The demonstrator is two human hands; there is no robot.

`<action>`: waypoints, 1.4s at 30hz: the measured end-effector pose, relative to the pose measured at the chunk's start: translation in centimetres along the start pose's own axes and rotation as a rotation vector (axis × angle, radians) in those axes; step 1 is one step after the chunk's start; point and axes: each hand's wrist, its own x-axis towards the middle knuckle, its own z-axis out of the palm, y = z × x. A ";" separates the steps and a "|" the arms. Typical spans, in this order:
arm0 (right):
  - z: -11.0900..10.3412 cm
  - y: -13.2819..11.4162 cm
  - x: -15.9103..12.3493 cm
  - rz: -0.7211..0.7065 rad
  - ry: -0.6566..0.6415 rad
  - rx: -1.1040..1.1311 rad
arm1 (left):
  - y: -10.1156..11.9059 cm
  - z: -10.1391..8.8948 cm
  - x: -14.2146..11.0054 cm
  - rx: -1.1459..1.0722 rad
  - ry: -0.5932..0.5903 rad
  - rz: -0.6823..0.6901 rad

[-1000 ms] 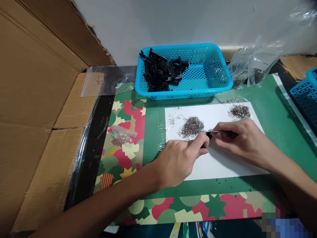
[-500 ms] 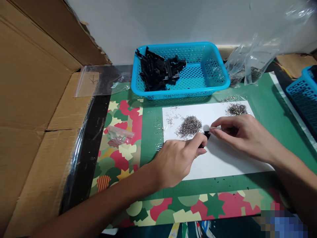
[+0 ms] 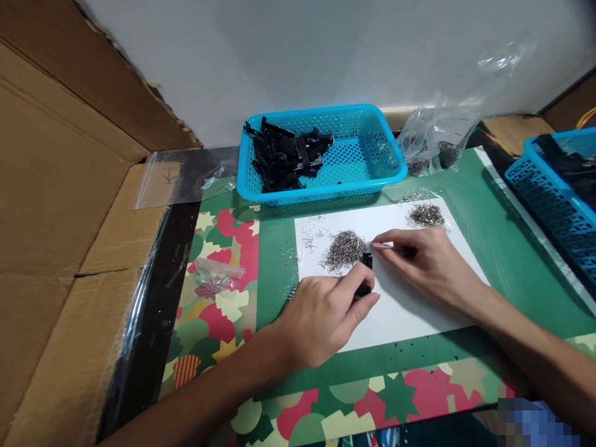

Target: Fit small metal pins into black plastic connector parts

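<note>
My left hand (image 3: 326, 307) is closed around a small black plastic part (image 3: 367, 261), whose upper end sticks out past the thumb and forefinger. Just to its right, the fingertips of my right hand (image 3: 419, 257) are pinched together around a thin metal tool, mostly hidden by the fingers. The two hands are close but apart. Beyond the left hand lies a heap of tiny metal springs or clips (image 3: 344, 250) on a white sheet of paper (image 3: 410, 310). A second heap of small metal pieces (image 3: 426, 215) lies behind the right hand.
A blue basket (image 3: 321, 194) with black plastic parts (image 3: 284, 155) stands at the back. Clear bags of metal pieces (image 3: 437, 139) lean beside it. Another blue basket (image 3: 549, 186) is at right, cardboard (image 3: 56, 217) at left. A small plastic bag (image 3: 218, 275) lies on the patterned mat.
The black part now points more upright in my left hand. My right hand's fingertips have moved slightly away from it, and the tool shows less. The whole view has shifted rightward.
</note>
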 end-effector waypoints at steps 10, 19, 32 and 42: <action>-1.7 1.1 0.9 0.031 0.121 0.064 | -0.1 -0.5 -0.2 0.001 -0.073 0.054; -3.0 4.6 2.5 0.068 0.364 -0.336 | -0.2 -0.5 -0.2 0.049 -0.079 0.040; -2.8 4.1 5.4 0.143 0.211 -0.474 | -0.3 -0.4 -0.5 0.057 -0.081 0.050; -2.9 4.2 5.5 0.127 0.173 -0.459 | -0.2 -0.4 -0.3 -0.021 -0.072 0.023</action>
